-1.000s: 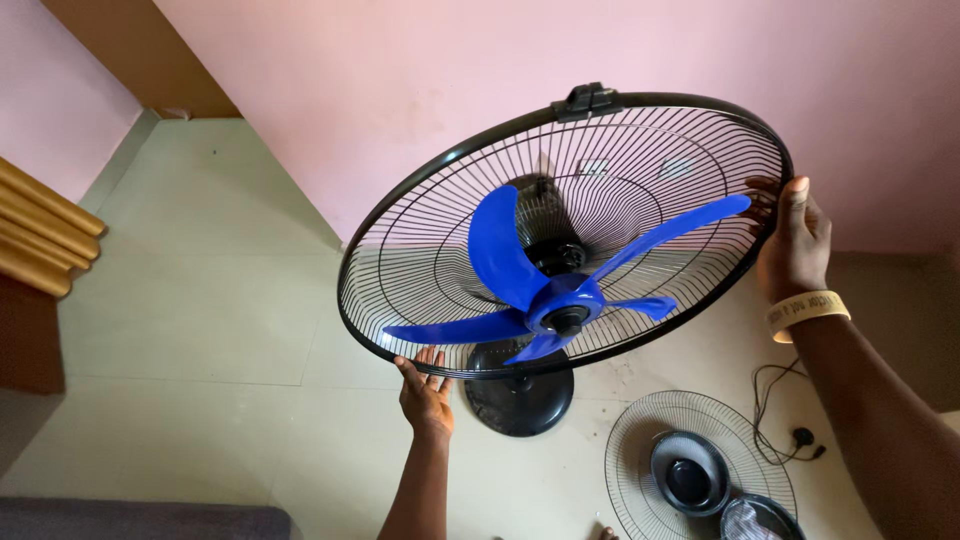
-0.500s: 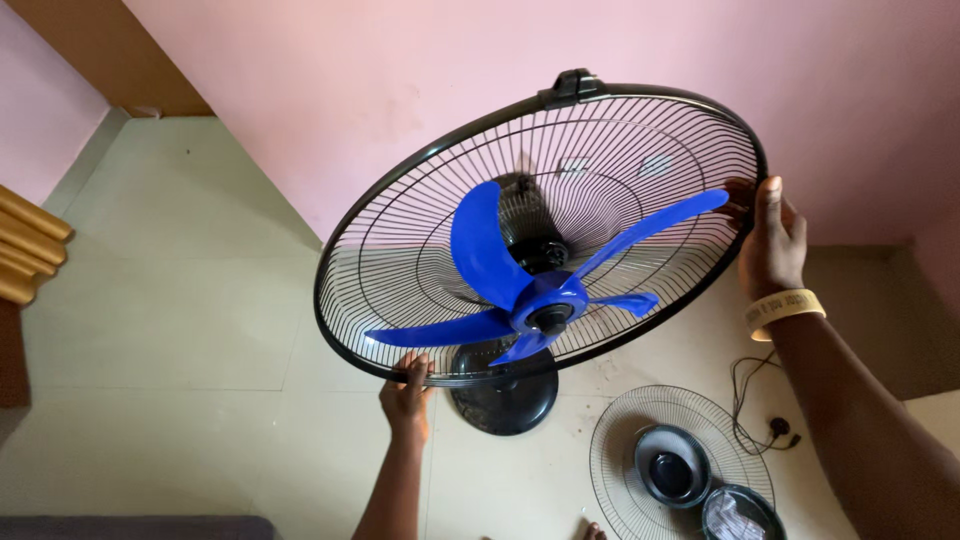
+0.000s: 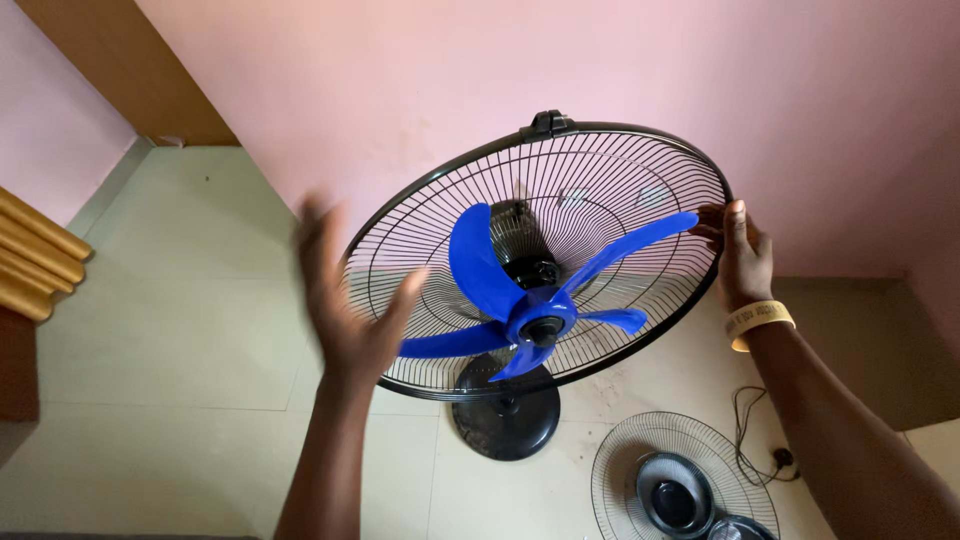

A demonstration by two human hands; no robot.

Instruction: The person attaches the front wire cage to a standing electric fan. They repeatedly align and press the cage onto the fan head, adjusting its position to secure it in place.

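A standing fan with blue blades [image 3: 540,290] and a black rear wire guard [image 3: 600,170] stands on a round black base [image 3: 505,415] against the pink wall. My right hand [image 3: 742,255], with a yellow wristband, grips the guard's rim at its right side. My left hand [image 3: 350,305] is blurred and lifted off the rim, fingers spread, just in front of the guard's left edge, holding nothing.
A detached front wire guard [image 3: 680,485] with a dark round centre lies on the tiled floor at the lower right. A black cable and plug [image 3: 765,450] lie beside it. Yellow bars [image 3: 35,255] stick out at the left edge.
My left hand let go of the guard's lower rim and moved up and left, now open. The fan head sits a little further right in view. My right hand stays on the rim.
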